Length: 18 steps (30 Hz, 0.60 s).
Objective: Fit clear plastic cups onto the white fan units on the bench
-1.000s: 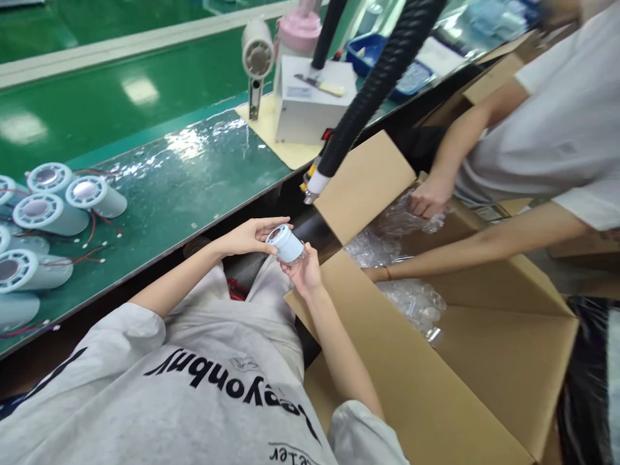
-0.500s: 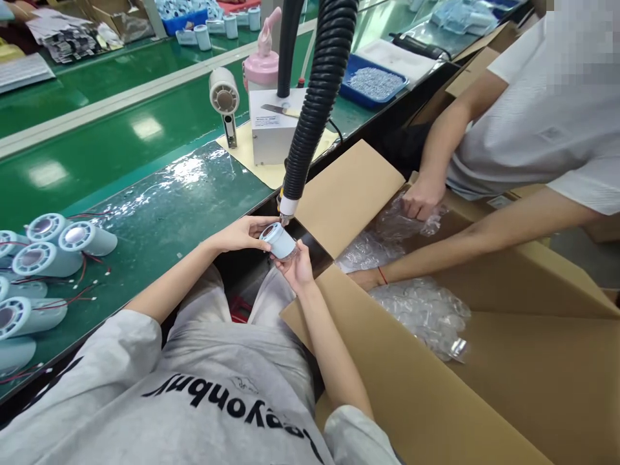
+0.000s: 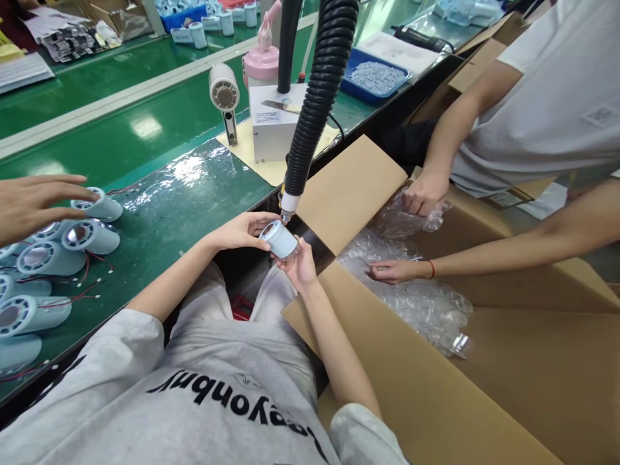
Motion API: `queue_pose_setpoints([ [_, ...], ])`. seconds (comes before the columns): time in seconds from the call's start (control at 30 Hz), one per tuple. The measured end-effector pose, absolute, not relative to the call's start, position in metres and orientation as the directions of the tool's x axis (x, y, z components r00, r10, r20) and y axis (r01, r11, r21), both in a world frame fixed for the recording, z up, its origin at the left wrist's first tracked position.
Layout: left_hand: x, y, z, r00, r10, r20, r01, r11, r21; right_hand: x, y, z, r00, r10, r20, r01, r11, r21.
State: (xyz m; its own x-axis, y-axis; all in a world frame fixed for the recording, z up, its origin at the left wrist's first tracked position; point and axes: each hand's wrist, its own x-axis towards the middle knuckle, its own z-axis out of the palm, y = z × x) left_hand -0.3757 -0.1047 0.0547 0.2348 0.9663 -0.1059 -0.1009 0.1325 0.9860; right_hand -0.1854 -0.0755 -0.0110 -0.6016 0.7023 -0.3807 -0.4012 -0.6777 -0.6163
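Between my two hands is a light blue fan housing (image 3: 281, 241), a short cylinder tilted with its round, dark-centred end up toward the left. My left hand (image 3: 242, 231) grips its upper end between thumb and fingers. From below, my right hand (image 3: 301, 263) is closed around the lower end, where a clear rim shows. Close above the housing hangs the white and metal nozzle (image 3: 289, 205) of a black ribbed hose (image 3: 314, 103); whether they touch I cannot tell.
Several blue fan housings (image 3: 51, 258) with thin wires stand at left, a co-worker's hand (image 3: 43, 200) beside them. At right, another person's hands (image 3: 426, 192) handle clear plastic over a cardboard box (image 3: 542, 349). A handheld fan (image 3: 224, 97) stands by a white machine (image 3: 274, 132).
A co-worker's hand has come in at left, and another housing now stands by its fingertips. The right-hand person's lower hand has lifted off the plastic. My hands hold nearly still.
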Motion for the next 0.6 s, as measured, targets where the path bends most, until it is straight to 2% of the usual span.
queue_pose_setpoints([
  [0.27,-0.375,-0.081,0.069,0.260,0.956,-0.133,0.087,0.114,0.990,-0.197,-0.069,-0.017,-0.553,0.725,-0.410,-0.476,-0.679,-0.559],
  [0.6,-0.377,-0.081,0.077,0.276,0.955,-0.112,0.136,0.076,0.988,-0.203,-0.067,-0.015,-0.581,0.700,-0.415,-0.462,-0.704,-0.540],
])
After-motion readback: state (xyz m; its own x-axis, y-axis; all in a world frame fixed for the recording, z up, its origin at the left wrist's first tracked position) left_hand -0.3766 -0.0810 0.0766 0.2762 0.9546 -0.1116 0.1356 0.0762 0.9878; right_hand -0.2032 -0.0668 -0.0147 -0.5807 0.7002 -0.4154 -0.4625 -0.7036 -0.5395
